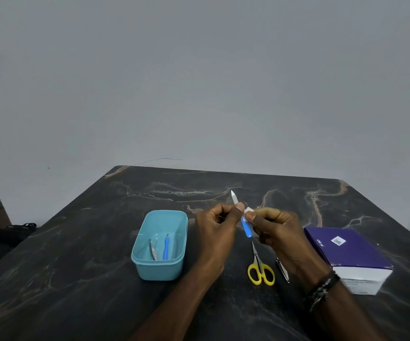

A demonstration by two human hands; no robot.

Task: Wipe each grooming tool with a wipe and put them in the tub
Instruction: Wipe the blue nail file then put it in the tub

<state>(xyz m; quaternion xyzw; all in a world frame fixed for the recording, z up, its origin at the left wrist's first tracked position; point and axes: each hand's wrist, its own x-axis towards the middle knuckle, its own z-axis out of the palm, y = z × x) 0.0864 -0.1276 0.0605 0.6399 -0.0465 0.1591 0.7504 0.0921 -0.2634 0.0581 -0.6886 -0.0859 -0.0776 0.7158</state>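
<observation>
Above the table, my left hand (220,223) pinches a nail file (247,230) that has a blue handle and a metal blade pointing up and away. My right hand (276,228) pinches a small white wipe (249,210) against the file, just above the handle. To the left stands a light blue tub (160,268); inside it lie metal tweezers (153,249) and a blue-handled tool (166,248). Yellow-handled scissors (260,269) and a metal nail clipper (282,270) lie on the table below my hands.
A purple and white box (351,257) sits on the right of the dark marble-patterned table (76,279). A grey wall rises behind the table's far edge. A dark bag (7,236) lies on the floor at the left.
</observation>
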